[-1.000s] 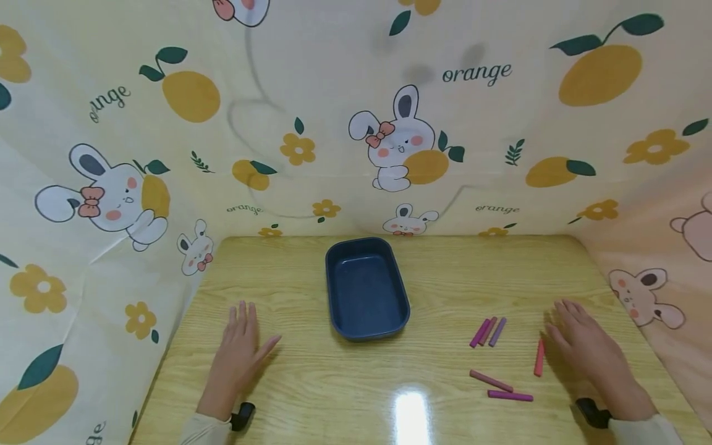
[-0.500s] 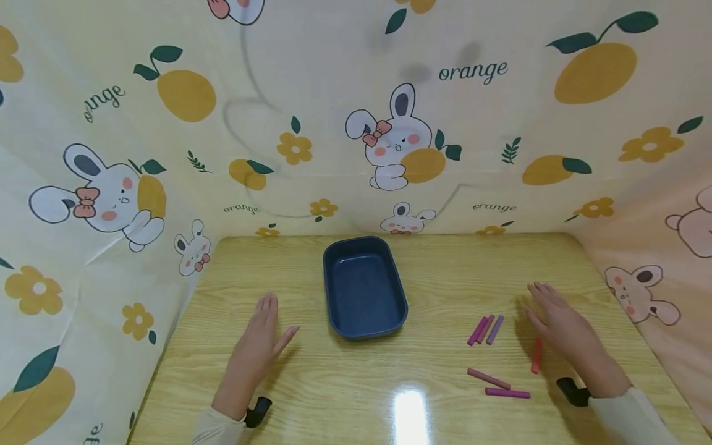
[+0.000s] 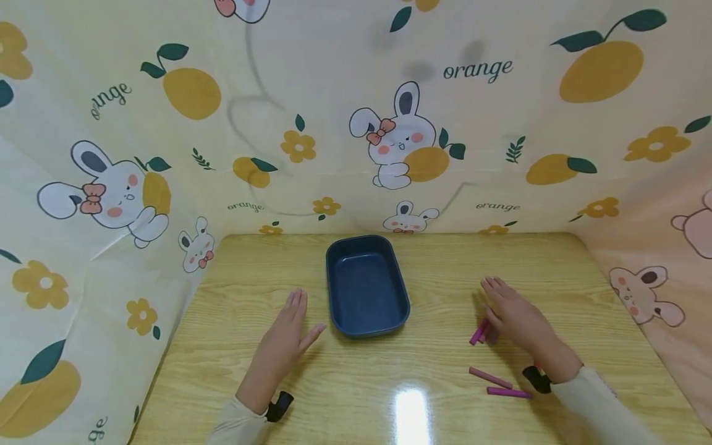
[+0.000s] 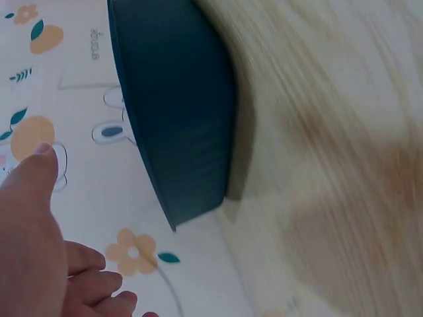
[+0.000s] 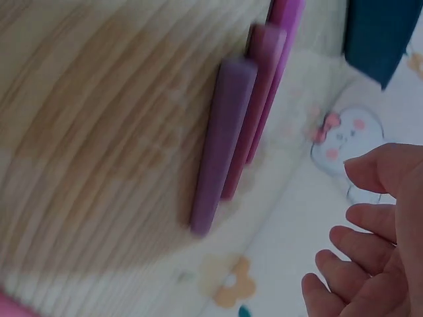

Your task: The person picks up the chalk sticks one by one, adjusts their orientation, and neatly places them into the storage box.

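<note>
My left hand hovers over the table just left of a dark blue rectangular dish, fingers extended and thumb apart, holding nothing. My right hand is above a group of crayons at right, its fingers loosely bent and holding nothing. Beneath it lie a magenta crayon, a dull pink crayon and a purple crayon, side by side; in the head view the hand mostly hides the purple one. In the left wrist view the dish's side wall stands close to my left hand.
Nearer the front edge lie another dull pink crayon and another magenta crayon. A red crayon is mostly covered by my right wrist. A patterned cloth walls the wooden table at back and sides.
My right hand has moved left from beside the red crayon to above the group of crayons. My left hand has moved right, toward the dish. The crayons and dish stay put.
</note>
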A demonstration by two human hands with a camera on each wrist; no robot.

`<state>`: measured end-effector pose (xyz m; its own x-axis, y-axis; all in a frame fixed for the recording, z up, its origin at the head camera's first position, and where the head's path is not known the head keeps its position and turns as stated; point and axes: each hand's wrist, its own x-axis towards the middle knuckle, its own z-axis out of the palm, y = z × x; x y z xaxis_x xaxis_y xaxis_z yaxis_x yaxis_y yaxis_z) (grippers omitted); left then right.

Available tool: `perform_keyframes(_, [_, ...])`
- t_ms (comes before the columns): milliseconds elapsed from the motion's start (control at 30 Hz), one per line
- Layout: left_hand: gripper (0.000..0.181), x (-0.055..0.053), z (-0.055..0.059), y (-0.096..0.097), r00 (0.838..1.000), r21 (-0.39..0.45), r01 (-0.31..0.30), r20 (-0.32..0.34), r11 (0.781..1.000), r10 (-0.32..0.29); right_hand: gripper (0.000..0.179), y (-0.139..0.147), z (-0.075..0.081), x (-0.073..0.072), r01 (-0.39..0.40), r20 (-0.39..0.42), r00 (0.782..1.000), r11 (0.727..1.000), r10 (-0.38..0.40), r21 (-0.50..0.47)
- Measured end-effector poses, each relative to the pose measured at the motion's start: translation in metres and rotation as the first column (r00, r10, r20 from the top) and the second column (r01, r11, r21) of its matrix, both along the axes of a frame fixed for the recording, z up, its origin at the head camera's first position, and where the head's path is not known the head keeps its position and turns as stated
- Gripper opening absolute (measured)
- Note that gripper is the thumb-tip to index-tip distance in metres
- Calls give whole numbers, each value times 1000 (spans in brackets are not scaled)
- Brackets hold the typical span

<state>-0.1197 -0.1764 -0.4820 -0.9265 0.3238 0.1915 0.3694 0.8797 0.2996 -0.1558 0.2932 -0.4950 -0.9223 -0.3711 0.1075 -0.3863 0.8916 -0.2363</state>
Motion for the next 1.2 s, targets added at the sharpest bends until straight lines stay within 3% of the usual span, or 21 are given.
perform_keyframes(233, [79,3,-8,19,998,-37,54,-20,998,-55,58,-27,-10,-4,-110,-74,991,994,111,17])
perform_keyframes(367, [79,3,-13,27,997,-84,64,-28,994,-67,58,-43,-9,-7,-176,-92,980,984,176,8])
perform_keyframes(700, [69,10,-21,51,994,-111,110,-16,988,-113,58,-80,-4,-16,-290,-150,945,956,291,28])
perform_keyframes(1000, [61,16,-23,67,989,-152,129,-51,980,-138,54,-104,-3,-25,-348,-134,928,937,349,31])
perform_keyframes(1200, [53,19,-22,75,976,-180,162,-113,970,-184,54,-113,-3,-30,-377,-161,911,925,379,44])
